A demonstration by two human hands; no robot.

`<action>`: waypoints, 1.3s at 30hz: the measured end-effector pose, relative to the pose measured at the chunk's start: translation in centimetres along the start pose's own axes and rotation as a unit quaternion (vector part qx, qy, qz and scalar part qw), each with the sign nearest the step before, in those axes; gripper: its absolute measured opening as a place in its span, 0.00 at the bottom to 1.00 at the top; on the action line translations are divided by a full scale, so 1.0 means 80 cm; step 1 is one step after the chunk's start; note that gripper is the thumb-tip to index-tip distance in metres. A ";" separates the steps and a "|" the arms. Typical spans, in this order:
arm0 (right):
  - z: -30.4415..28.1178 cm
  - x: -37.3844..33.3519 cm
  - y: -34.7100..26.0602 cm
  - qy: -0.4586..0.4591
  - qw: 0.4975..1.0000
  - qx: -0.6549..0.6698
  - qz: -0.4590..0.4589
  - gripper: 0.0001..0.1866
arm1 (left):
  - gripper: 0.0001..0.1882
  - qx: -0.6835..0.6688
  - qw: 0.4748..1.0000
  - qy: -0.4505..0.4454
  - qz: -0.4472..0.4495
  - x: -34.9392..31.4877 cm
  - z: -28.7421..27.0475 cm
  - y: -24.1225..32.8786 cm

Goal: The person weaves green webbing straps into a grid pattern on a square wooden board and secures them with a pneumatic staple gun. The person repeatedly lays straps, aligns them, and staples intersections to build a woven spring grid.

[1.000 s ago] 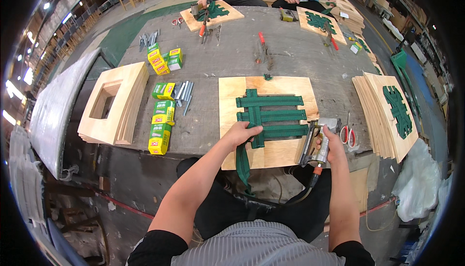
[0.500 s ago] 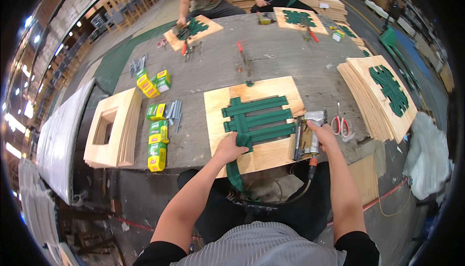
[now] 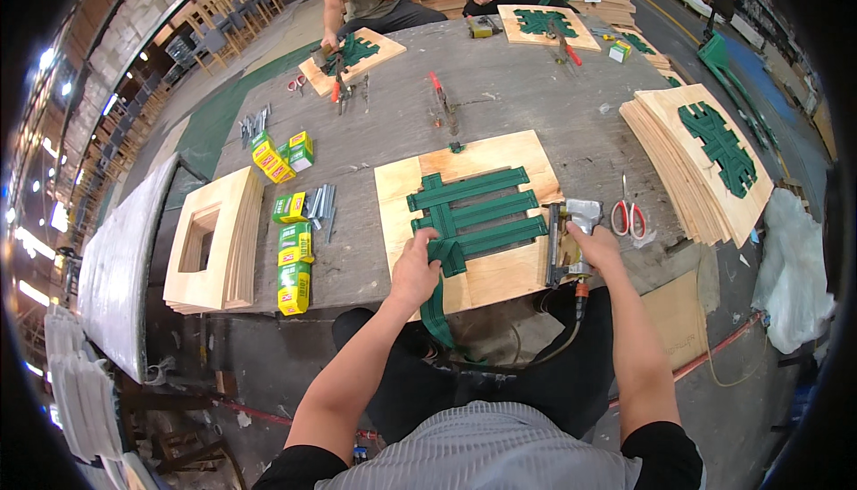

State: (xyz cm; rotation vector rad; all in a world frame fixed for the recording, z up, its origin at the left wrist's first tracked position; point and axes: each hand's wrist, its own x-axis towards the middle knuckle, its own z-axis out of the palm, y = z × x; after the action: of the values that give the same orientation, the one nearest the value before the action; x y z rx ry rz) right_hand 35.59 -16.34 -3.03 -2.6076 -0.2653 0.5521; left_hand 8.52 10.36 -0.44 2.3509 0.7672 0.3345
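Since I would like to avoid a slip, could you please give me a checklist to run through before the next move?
1. Left hand holding the green strap: ok.
2. Right hand on the staple gun: ok.
3. Hose coupling attached to the gun: ok.
4. Scissors off the wooden board: ok, lying to its right.
5. Strap's loose end on the board: not ok, hanging past the near edge.
6. Gun loaded: cannot tell.

Seeing pale, smooth-looking plywood for the board (image 3: 491, 278) — mostly matt. Got woven cloth for the green straps (image 3: 491, 208), shiny metal on the air tool (image 3: 585, 211), glossy card on the boxes (image 3: 293, 244), a scuffed, dull tabletop (image 3: 357, 204) — plus crinkly, shiny plastic for the wrap (image 3: 793, 276).
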 end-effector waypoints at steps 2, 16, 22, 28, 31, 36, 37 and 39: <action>0.002 -0.004 0.000 0.011 1.000 -0.002 -0.007 0.49 | 0.17 -0.001 0.995 -0.020 0.093 -0.008 0.002 -0.001; 0.013 -0.007 0.008 0.068 0.996 0.024 -0.051 0.41 | 0.04 0.217 0.947 -0.011 0.235 -0.009 0.035 -0.007; 0.011 -0.020 0.001 0.057 0.994 0.072 -0.062 0.40 | 0.06 0.276 0.929 -0.026 0.245 -0.009 0.040 -0.007; 0.009 -0.022 0.003 0.084 0.994 0.047 -0.056 0.40 | 0.07 0.260 0.945 -0.038 0.196 -0.012 0.050 -0.001; 0.013 -0.018 -0.003 0.064 0.995 0.046 -0.060 0.42 | 0.07 0.259 0.950 -0.043 0.166 -0.010 0.054 -0.008; 0.017 -0.003 0.023 0.096 0.993 0.022 -0.062 0.46 | 0.07 0.163 0.976 -0.040 0.138 0.000 0.053 -0.005; 0.020 -0.003 0.018 0.098 0.993 0.020 -0.069 0.46 | 0.06 0.149 0.978 -0.028 0.140 -0.001 0.050 -0.015; 0.021 -0.003 0.013 0.086 0.994 0.019 -0.068 0.46 | 0.06 0.122 0.981 -0.013 0.151 -0.003 0.046 -0.025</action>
State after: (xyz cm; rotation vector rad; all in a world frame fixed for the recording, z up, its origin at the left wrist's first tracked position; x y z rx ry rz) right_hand 34.73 -16.64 -4.75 -2.5568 -0.3687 0.2821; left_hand 8.97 9.69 -4.53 2.7035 0.4565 0.3536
